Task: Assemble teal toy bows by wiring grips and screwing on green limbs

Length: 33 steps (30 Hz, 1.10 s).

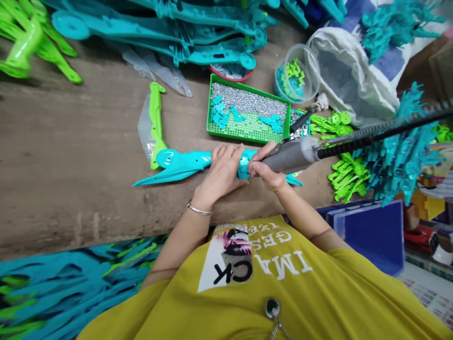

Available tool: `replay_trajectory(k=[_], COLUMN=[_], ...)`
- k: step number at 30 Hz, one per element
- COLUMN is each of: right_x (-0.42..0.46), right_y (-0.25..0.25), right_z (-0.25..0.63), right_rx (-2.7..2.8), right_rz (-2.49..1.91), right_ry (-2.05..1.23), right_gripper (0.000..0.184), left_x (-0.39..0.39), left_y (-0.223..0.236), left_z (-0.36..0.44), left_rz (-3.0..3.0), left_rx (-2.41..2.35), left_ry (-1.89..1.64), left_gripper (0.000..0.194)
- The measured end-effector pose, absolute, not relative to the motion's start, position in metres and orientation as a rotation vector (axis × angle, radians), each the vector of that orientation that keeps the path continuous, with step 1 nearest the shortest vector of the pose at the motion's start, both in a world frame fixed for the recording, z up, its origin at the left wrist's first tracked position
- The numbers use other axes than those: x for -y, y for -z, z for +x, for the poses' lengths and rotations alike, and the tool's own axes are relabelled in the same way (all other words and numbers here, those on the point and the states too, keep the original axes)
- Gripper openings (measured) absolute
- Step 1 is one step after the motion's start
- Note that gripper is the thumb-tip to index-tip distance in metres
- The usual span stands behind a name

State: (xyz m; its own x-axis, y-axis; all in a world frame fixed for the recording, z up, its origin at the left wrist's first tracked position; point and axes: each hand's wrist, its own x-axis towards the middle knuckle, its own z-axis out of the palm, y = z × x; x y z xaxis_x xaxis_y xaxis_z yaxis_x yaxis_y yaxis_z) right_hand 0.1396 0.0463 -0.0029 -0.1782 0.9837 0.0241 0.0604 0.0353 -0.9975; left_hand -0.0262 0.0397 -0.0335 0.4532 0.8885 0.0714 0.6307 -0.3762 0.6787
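Observation:
My left hand [223,169] lies over a long turquoise plastic part [180,164] on the wooden bench, fingers curled down on it and pressing it flat. My right hand [268,171] is wrapped round a grey powered screwdriver [292,155], whose tip meets the turquoise part between my two hands. A black coiled cable [382,130] runs from the tool off to the right. A lime green plastic part [156,123] lies just behind the turquoise one, partly in a clear bag.
A green tray [247,134] of small screws and turquoise bits stands behind my hands. A clear tub [297,72], a white bag [354,80], lime green pieces [345,177] and turquoise piles [170,33] crowd the back and right. A blue bin [375,233] stands at the bench's front right.

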Motion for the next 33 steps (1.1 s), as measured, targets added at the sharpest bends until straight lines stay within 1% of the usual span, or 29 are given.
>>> replay_trajectory(k=[4,7,11,13,15,18,19,21,24,25,27,30,33], right_x=[-0.046,-0.041,-0.031,-0.027,-0.025,-0.025,-0.025,-0.028,-0.034,-0.036,-0.043,-0.057,-0.077], right_y=[-0.013,-0.036,-0.060,-0.063,-0.063,-0.061,-0.060,-0.059,-0.058,-0.057,-0.055,-0.048,-0.038], right_z=[0.138,0.140,0.168,0.188,0.206,0.223,0.225,0.226,0.220,0.217,0.210,0.198,0.185], right_rx=[1.356,1.287,1.251,1.264,1.306,1.365,1.369,1.359,1.324,1.310,1.280,1.236,1.203], right_rz=[-1.009,-1.080,-1.180,-1.216,-1.244,-1.250,-1.237,-1.206,-1.150,-1.128,-1.091,-1.077,-1.024], right_ry=[-1.325,-1.228,-1.095,-1.057,-1.023,-1.023,-1.042,-1.081,-1.076,-1.054,-1.001,-0.920,-0.870], right_gripper=[0.047,0.047,0.041,0.038,0.035,0.032,0.031,0.029,0.028,0.028,0.028,0.030,0.033], left_x=[-0.044,-0.044,-0.027,-0.012,0.003,0.018,0.020,0.019,0.011,0.008,0.004,0.006,0.015], left_y=[0.033,0.028,0.017,0.011,0.008,0.007,0.007,0.008,0.011,0.012,0.016,0.022,0.027], left_z=[-0.025,-0.024,-0.034,-0.043,-0.053,-0.068,-0.073,-0.086,-0.110,-0.117,-0.127,-0.125,-0.106], left_rz=[2.169,2.195,2.257,2.285,2.302,2.278,2.257,2.184,1.999,1.943,1.881,1.874,1.888], left_rx=[-1.282,-1.312,-1.409,-1.524,-1.636,-1.756,-1.794,-1.915,-2.107,-2.123,-2.095,-2.068,-2.093], left_ry=[-0.515,-0.463,-0.433,-0.423,-0.398,-0.404,-0.425,-0.474,-0.467,-0.444,-0.418,-0.477,-0.517], left_gripper=[0.098,0.102,0.116,0.112,0.097,0.071,0.067,0.070,0.092,0.096,0.094,0.081,0.080])
